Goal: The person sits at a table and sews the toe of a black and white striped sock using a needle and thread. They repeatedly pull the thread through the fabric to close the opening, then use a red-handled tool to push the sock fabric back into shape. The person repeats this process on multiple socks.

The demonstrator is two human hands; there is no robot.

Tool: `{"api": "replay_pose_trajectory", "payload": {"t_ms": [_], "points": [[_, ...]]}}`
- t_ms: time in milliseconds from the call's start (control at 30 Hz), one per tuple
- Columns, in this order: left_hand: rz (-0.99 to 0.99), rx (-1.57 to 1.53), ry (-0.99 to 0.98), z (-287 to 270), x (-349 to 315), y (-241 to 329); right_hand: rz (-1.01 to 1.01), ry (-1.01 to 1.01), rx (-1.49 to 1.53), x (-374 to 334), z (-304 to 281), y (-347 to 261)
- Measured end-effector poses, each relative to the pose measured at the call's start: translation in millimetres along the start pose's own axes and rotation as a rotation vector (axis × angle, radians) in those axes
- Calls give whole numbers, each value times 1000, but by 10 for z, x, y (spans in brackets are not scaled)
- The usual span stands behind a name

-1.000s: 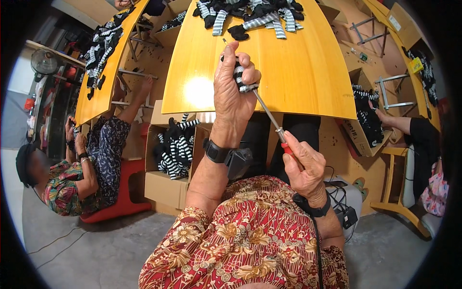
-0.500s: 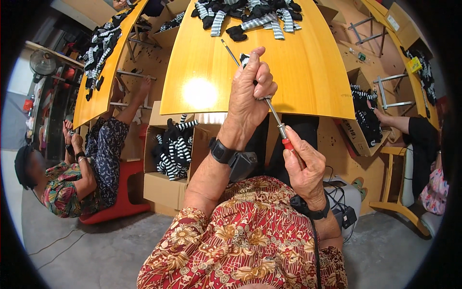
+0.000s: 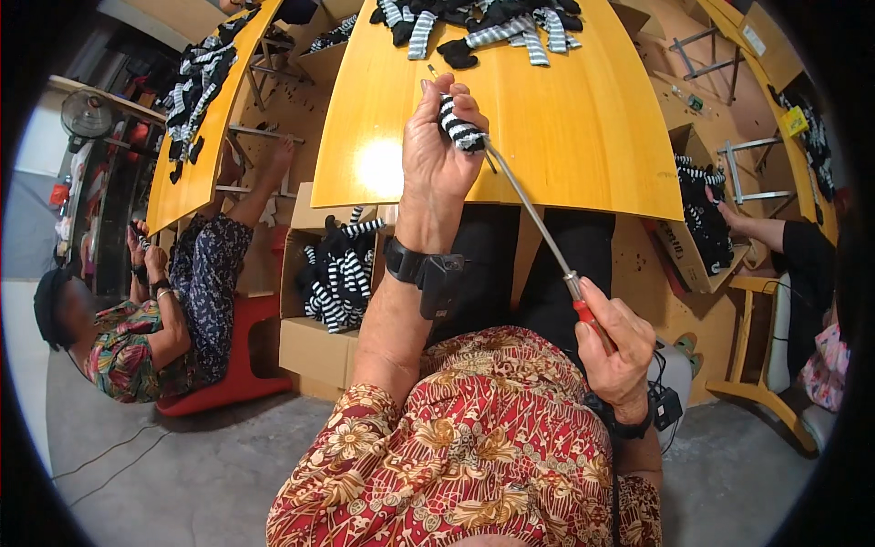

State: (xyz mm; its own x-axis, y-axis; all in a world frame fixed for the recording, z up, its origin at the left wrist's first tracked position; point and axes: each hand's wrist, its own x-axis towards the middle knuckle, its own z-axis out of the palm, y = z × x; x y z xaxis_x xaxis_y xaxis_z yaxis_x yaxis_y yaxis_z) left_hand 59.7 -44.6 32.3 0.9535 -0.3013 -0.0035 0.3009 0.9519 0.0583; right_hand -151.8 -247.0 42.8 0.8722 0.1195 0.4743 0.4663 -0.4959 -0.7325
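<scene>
- We are looking down at a long metal rod running on a slant: its far tip pokes out up and to the left, over the yellow table, and its near end runs down to the right into a red handle.
- The striped cloth piece (black and white, bunched small) sits on the rod near the far tip, so it lies up and away from the handle grip, along the rod's long axis.
- Our left hand is the nearer one to the cloth: the fingers are curled tight about it and the rod together, thumb side toward us, nothing spread.
- Our right hand is low and close to the body, fist wrapped round the red handle, with the rod coming out of the top of the fist.
- The two hands are well apart, joined only by the bare stretch of rod between them.
- More striped pieces lie heaped at the far edge of the table, and a cardboard box under it holds others.
- A person in a flowered top sits off to our left at another table (hands busy, too small to read).
</scene>
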Motion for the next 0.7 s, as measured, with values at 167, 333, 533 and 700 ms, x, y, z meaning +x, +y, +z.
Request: {"api": "replay_pose_trajectory", "payload": {"t_ms": [167, 333, 533, 700], "points": [[-49, -122, 66, -106, 16, -16, -4, -34, -111, -70, -2, 43], [-57, -126, 62, -123, 25, -16, -46, 19, -122, -62, 93, 96], [-86, -98, 95, -180, 3, -63, 1, -6, -125, -61, 153, 154], [-69, -21, 94, -155, -38, -164, 5, 11, -93, -71, 176, 207]]}}
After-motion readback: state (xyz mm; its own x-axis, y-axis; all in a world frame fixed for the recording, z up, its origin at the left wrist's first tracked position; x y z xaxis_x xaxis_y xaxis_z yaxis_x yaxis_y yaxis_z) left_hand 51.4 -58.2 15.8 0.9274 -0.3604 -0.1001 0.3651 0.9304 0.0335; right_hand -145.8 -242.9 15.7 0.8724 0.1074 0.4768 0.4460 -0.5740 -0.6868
